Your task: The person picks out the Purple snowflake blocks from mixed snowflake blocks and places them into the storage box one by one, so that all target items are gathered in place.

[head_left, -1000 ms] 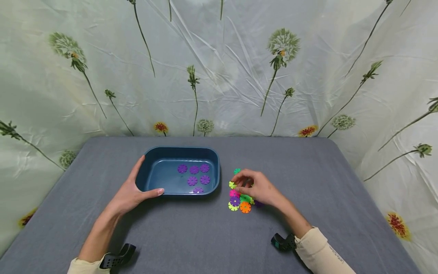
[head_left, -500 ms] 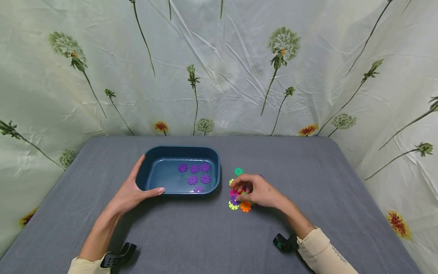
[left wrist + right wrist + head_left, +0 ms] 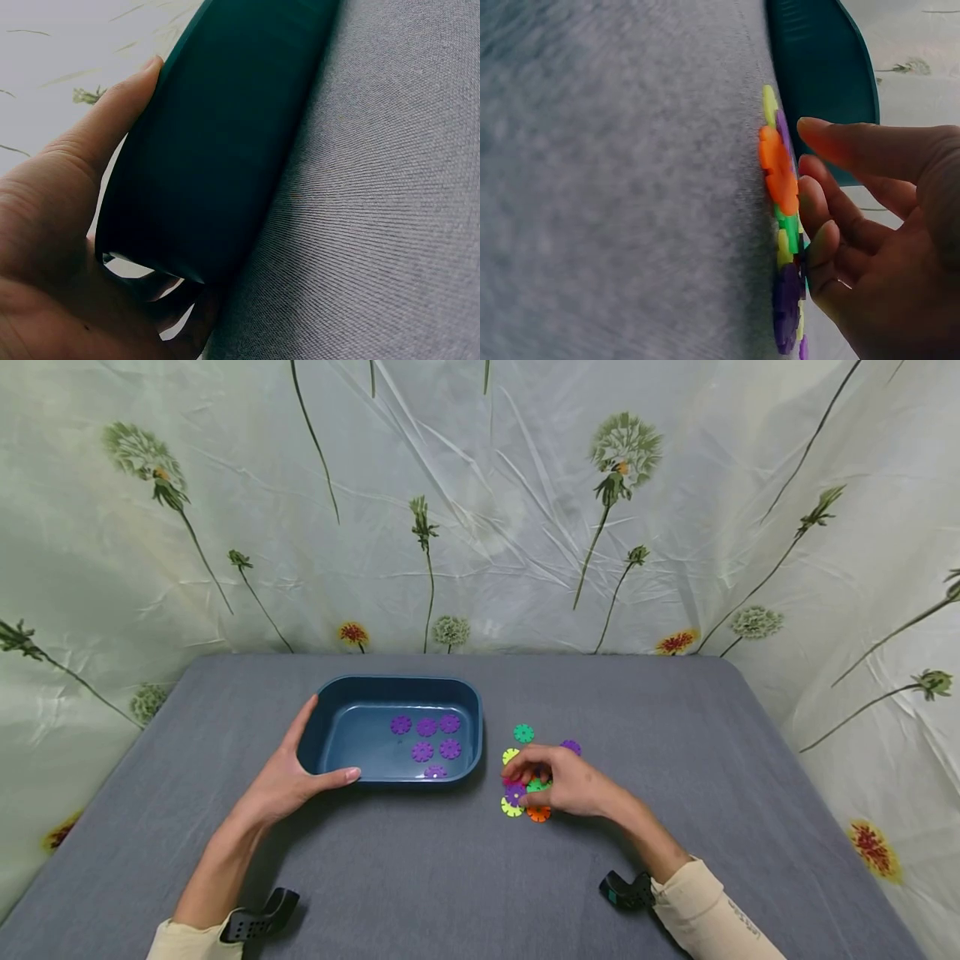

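My left hand (image 3: 281,785) grips the left end of a dark blue plastic tub (image 3: 337,743), its thumb on the near rim and its fingers round the end wall. In the left wrist view the thumb (image 3: 112,112) lies along the rim, with fingers bent behind the wall. Several purple notched plastic discs (image 3: 422,751) lie flat inside the tub. My right hand (image 3: 573,783) is low over a pile of coloured notched discs, thumb and fingers loosely bent and apart. An orange disc (image 3: 778,171) sits close by the fingertips in the right wrist view; nothing shows between them.
The pile lies right of the tub, with a teal disc (image 3: 523,732) at its back, a purple disc (image 3: 571,747) at its back right and a yellow disc (image 3: 512,807) in front. A grey cloth (image 3: 420,877) covers the table; a flower-print curtain (image 3: 510,527) hangs behind.
My right hand has shifted slightly towards me over the pile, and the teal disc and the purple disc at the back have come into sight. The left hand and tub stay put.
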The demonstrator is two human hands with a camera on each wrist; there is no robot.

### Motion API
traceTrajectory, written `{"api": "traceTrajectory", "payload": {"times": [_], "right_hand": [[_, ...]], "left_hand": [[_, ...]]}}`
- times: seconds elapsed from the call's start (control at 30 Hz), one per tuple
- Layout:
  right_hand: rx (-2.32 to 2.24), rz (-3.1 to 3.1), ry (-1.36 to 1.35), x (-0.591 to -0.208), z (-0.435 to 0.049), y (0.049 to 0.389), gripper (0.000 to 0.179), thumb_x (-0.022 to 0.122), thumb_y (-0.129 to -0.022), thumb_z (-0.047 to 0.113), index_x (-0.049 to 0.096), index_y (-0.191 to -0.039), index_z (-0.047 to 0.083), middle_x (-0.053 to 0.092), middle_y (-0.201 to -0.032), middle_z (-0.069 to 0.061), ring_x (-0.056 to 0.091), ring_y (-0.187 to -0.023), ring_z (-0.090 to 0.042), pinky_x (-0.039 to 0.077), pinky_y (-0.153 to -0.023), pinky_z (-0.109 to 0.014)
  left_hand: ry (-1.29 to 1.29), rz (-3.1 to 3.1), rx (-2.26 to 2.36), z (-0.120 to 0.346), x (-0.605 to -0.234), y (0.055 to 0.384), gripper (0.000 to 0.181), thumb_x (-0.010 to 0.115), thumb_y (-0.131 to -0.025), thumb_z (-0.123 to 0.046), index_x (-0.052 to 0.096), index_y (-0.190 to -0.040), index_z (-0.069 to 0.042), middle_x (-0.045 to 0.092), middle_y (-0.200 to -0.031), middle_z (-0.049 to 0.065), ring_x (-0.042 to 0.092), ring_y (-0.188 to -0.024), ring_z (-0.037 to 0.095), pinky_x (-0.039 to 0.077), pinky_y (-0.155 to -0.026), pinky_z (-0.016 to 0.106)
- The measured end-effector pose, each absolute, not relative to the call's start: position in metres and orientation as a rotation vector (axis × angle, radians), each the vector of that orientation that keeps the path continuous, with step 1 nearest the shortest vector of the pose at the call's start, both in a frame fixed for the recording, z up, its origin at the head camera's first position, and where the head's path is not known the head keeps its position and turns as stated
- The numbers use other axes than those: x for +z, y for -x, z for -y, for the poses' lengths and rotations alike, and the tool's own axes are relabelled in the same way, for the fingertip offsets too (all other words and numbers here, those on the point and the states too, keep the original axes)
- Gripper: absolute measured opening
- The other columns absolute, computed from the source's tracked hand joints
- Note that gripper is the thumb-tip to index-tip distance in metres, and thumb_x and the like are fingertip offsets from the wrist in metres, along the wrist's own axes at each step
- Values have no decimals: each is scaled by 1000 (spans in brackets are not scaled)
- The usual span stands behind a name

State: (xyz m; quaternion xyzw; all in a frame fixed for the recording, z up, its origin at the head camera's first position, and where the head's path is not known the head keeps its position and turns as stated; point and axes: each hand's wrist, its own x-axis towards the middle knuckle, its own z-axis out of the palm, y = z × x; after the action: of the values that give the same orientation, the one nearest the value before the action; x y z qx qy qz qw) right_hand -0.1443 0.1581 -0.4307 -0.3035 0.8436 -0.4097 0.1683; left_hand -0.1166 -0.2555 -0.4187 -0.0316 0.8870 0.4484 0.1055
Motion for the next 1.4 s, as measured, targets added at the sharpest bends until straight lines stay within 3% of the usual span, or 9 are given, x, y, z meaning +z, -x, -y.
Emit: {"api": "traceTrajectory", "payload": {"times": [0.4,0.83,1.13,1.4], "right_hand": [[-1113,-2425,866,-431,-156,143,29,83,-88,8,76,-115,13,73,-111,-1,61,-95,-15,50,-80,-24],[-1137,-2450,850,-432,-156,143,29,83,-87,4,76,-114,11,68,-103,-2,61,-92,-15,53,-79,-24],[-1157,-2460,863,-431,-155,144,23,76,-91,2,75,-113,10,68,-99,-2,59,-84,-5,53,-75,-21],[-1183,-2476,857,-428,-152,144,23,74,-93,3,76,-114,11,71,-96,0,60,-84,-5,54,-75,-22]], "left_hand": [[99,-2611,1326,255,-419,116,132,88,-82,-41,-14,-165,-41,-7,-176,21,7,-157,57,19,-114,83],[113,-2622,1328,253,-420,116,132,88,-82,-41,-14,-166,-37,-4,-175,25,12,-154,58,21,-114,82],[105,-2626,1344,253,-420,116,132,88,-82,-39,-13,-167,-37,-5,-175,25,10,-155,59,19,-114,82],[118,-2626,1335,253,-419,116,133,88,-82,-40,-14,-166,-36,-4,-175,25,11,-154,59,20,-114,82]]}}
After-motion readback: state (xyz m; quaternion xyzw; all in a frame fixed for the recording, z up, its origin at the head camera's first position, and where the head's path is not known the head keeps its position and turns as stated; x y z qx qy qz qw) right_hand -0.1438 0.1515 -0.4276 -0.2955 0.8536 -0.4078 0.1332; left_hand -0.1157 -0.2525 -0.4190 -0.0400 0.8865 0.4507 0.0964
